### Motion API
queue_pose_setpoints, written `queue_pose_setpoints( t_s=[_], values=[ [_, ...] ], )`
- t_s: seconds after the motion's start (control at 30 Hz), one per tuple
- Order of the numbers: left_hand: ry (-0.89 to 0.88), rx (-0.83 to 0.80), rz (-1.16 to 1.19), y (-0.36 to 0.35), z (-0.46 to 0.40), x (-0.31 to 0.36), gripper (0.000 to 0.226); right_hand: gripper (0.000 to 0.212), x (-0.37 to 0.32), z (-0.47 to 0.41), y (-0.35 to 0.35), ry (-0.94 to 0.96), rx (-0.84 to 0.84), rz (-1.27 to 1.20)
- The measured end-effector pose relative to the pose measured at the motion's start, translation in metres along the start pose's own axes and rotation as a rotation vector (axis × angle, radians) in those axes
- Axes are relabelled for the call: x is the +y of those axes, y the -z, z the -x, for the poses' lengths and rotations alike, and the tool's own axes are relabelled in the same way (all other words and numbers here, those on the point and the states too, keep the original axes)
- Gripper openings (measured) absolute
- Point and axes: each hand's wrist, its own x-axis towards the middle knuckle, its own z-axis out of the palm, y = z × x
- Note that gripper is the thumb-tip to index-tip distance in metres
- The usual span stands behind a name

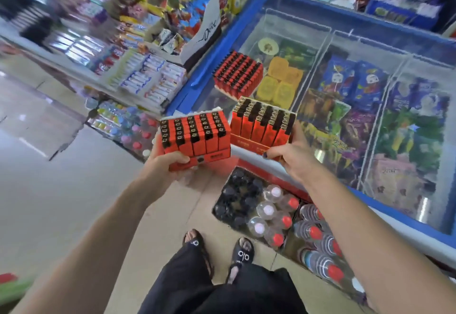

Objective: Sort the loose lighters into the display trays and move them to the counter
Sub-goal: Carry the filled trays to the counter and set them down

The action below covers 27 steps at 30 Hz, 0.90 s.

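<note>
- Both hands are closed on loads: the left hand (164, 159) clamps the base of one tray of lighters (195, 137), thumb over the near edge and fingers out of sight beneath; the right hand (290, 154) holds a second tray of lighters (262, 126) the same way, just right of centre frame.
- A third full tray (237, 74) rests on the glass lid of the freezer (345, 71), above the two held ones and well apart from both hands.
- Each tray looks like thin card packed with upright orange lighters (stiff as a block only while it stays level). I judge it light enough for one hand, but top-heavy: tilt it and the lighters could slide or spill out.
- Best hold is low, around the card base with fingers under the floor, not by the lighter tops, which are smooth plastic and would pull free.
- The freezer lid is flat, slick glass with a blue frame (197, 76); a tray set there could skid if nudged, so it wants placing square and well in from the edge.
- Room is tight: shrink-wrapped bottles (276, 217) sit on the floor at lower centre, beside the person's sandalled feet, and stocked shelves (138, 71) crowd the upper left.
- No counter can be told apart for certain in this view; the upper left is blurred.
</note>
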Motion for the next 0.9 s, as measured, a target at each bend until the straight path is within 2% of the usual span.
queue_pose_setpoints(
  t_s=[0.1,0.17,0.23,0.47,0.57,0.73,0.9],
  values=[
    [-0.015,0.071,0.044,0.043,0.013,0.001,0.079,0.088,-0.009,-0.002,-0.041,0.019,-0.098,0.038],
    [-0.007,0.150,0.085,0.075,0.023,-0.001,0.093,0.085,-0.012,-0.002,-0.076,0.004,-0.154,0.063],
    [-0.011,0.219,0.117,0.108,0.034,-0.003,0.094,0.084,-0.008,-0.006,-0.111,0.007,-0.212,0.085],
    [-0.036,0.322,0.139,0.228,0.071,-0.002,0.096,0.085,0.013,-0.023,-0.242,-0.014,-0.419,0.163],
    [-0.037,0.361,0.154,0.279,0.082,0.001,0.102,0.086,0.020,-0.027,-0.298,-0.021,-0.469,0.173],
    [-0.041,0.402,0.173,0.358,0.092,0.004,0.087,0.101,0.031,-0.035,-0.389,-0.057,-0.497,0.170],
    [-0.032,0.439,0.181,0.422,0.096,0.013,0.095,0.097,0.028,-0.054,-0.471,-0.064,-0.558,0.217]
  ],
)
